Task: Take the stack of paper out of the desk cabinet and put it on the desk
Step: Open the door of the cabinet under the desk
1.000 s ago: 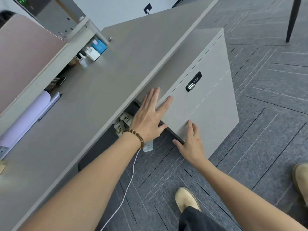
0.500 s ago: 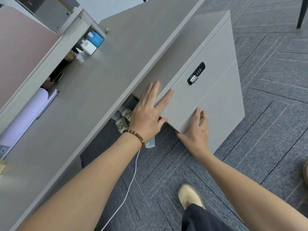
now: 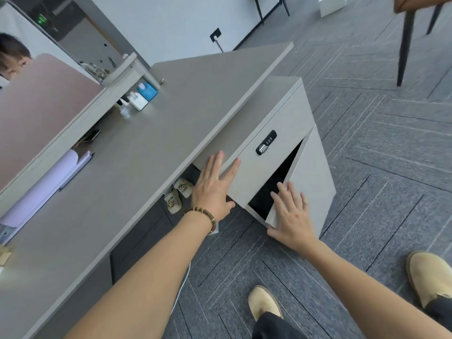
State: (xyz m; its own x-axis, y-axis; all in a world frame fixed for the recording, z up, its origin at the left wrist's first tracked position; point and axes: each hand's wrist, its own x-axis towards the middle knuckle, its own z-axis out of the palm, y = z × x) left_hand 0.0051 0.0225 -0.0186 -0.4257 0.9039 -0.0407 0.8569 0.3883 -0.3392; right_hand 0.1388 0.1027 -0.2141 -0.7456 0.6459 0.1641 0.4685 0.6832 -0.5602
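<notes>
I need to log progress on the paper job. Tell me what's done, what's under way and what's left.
Done: the lower cabinet door is cracked open, showing a dark interior. Under way: the right hand lies flat on that door's near edge, while the left hand rests open on the cabinet top corner beside the combination lock. Left: nearly everything. No paper stack is visible yet, and nothing has been placed on the desk.
</notes>
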